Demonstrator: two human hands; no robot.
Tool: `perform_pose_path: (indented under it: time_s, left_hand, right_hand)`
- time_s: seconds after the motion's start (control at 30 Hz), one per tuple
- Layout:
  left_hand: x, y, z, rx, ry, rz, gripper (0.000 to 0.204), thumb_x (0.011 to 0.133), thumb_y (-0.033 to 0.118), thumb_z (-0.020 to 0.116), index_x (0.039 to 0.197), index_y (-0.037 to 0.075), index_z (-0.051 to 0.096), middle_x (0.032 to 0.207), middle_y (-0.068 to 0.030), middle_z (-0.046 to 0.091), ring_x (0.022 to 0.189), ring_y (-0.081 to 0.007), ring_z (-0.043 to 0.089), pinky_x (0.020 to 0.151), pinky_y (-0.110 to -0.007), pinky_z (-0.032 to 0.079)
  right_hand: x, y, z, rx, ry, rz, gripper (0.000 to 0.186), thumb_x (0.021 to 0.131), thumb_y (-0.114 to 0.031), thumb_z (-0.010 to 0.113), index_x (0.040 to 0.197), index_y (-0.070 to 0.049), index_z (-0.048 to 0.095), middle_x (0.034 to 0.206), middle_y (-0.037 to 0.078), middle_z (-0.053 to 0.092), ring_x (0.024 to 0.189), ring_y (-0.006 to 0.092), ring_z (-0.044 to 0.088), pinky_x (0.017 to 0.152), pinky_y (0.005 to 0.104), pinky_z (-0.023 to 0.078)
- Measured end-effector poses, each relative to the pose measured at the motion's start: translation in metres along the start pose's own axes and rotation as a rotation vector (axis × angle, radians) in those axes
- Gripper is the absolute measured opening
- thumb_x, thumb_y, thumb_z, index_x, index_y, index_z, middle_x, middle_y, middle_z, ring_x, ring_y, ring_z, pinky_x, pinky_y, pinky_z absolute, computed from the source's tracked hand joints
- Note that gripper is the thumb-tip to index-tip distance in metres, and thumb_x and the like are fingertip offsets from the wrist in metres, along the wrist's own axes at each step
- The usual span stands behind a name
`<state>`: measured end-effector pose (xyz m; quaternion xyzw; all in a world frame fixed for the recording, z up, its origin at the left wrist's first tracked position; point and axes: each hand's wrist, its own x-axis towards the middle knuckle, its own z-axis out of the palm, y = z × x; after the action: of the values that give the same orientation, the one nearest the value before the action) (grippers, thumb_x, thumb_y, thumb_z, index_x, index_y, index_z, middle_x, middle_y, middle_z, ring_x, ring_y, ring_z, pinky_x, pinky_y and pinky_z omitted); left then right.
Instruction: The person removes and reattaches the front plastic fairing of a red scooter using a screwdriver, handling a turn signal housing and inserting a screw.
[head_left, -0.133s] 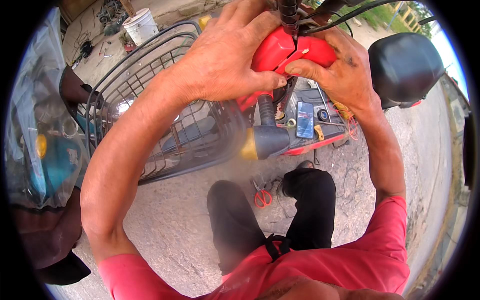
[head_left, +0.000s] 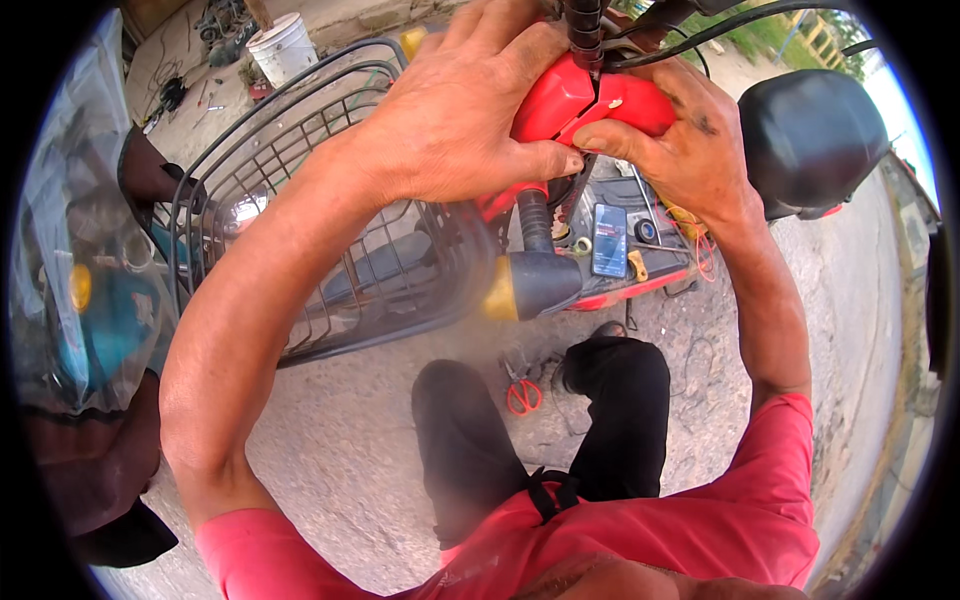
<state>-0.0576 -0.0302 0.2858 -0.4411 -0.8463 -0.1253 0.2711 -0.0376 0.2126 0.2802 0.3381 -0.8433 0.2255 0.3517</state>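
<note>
two bare hands grip one red plastic cover (head_left: pixel 556 98), held between them near the top of the view. the left hand (head_left: pixel 460 110) curls over its left side, thumb lying along the lower edge; the right hand (head_left: pixel 685 130) clasps its right side, thumb pressed to the front. the two thumb tips nearly meet, while fingers behind the cover are hidden. one black ribbed sleeve (head_left: pixel 584 38) rises between the hands. one wire basket (head_left: pixel 400 330) sits beside and below the left hand, one white bucket (head_left: pixel 282 50) farther left. below the right hand lie one phone (head_left: pixel 609 240) and one blue-centered roll (head_left: pixel 647 233); right of that hand is one black rounded form (head_left: pixel 812 140), perhaps a seat. one pair of red-handled scissors (head_left: pixel 523 397) lies on the ground, well below both hands.
</note>
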Motion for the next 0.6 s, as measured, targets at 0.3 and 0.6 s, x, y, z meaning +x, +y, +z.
perform_pose_path:
  time_s: [0.3,0.6]
  left_hand:
    - [-0.0009,0.005,-0.0012,-0.072,0.004,-0.029,0.091,0.079,0.043,0.081,0.147,-0.003,0.04,0.151,-0.0334,0.034,0.144,-0.0509,0.031,0.116,-0.059,0.034]
    - [-0.0006,0.0066,-0.0026,-0.111,-0.017,-0.046,0.101,0.076,0.043,0.084,0.151,-0.001,0.034,0.153,-0.032,0.03,0.146,-0.0498,0.028,0.118,-0.06,0.033]
  right_hand:
    - [0.0004,-0.0004,0.0005,-0.008,0.001,0.005,0.049,0.067,-0.037,0.094,0.101,-0.007,0.075,0.1,0.01,0.073,0.092,0.0305,0.071,0.08,0.0383,0.056]
    - [-0.0005,0.0075,0.0043,0.001,0.025,-0.073,0.054,0.065,-0.039,0.095,0.1,-0.005,0.073,0.098,0.01,0.073,0.089,0.0313,0.071,0.078,0.0389,0.056]
